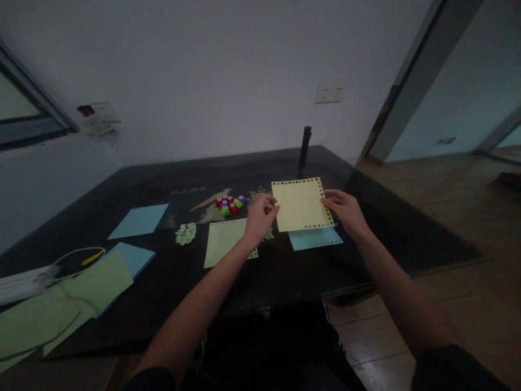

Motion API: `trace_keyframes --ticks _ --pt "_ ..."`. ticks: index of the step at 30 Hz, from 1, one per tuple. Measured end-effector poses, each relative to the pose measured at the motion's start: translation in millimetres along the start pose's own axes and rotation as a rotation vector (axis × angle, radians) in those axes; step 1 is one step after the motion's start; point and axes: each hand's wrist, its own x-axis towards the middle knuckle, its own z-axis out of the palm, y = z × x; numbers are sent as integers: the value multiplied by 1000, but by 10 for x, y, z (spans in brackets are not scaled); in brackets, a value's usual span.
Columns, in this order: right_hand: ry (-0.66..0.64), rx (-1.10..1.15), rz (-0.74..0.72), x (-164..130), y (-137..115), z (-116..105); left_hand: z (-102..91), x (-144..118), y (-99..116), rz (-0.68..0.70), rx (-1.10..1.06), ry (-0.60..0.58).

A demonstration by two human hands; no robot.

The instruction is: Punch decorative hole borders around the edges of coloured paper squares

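Note:
A pale yellow sheet of paper (pixel 300 203) with small punched shapes along its top, right and part of its bottom edge is held up between my hands. My left hand (pixel 261 216) pinches its left edge, and my right hand (pixel 345 210) grips the right edge between thumb and fingers. Beneath it, partly covered, lies a light blue sheet (pixel 315 239) with punched holes along its lower edge. Left of that, a pale green sheet (pixel 223 241) with punched edges lies on the table, partly behind my left forearm. Several small red, green and purple craft punches (pixel 230 204) stand clustered beyond it.
The black table (pixel 175 296) meets the wall. A small heap of paper cut-outs (pixel 186 234) and a blue sheet (pixel 139 221) lie left. Nearer are green paper (pixel 93 282), a white power strip (pixel 22 283) and cables. A black upright post (pixel 304 149) stands at the back.

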Motion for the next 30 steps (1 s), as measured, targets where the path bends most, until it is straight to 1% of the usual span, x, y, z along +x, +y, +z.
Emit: trace_keyframes --ticks 2,5,9,13,19,26,30 --pt "16 -87 -8 -25 69 -127 144 6 -19 -22 71 -55" --pt "-8 -213 -13 -78 235 -261 325 -35 -37 -65 220 -144" --pt "-26 -380 -8 -116 442 -317 443 -103 -53 -113 407 -246" --pt "-37 -507 -40 -108 529 -282 457 -149 -119 -111 479 -282" --pt "-92 -620 -45 -105 554 -220 453 -194 -160 -122 555 -320" --pt "-82 -652 -43 -117 551 -223 477 -224 -142 -89 630 -359" --pt "-83 -649 -46 -126 544 -228 476 -227 -140 -99 637 -381"
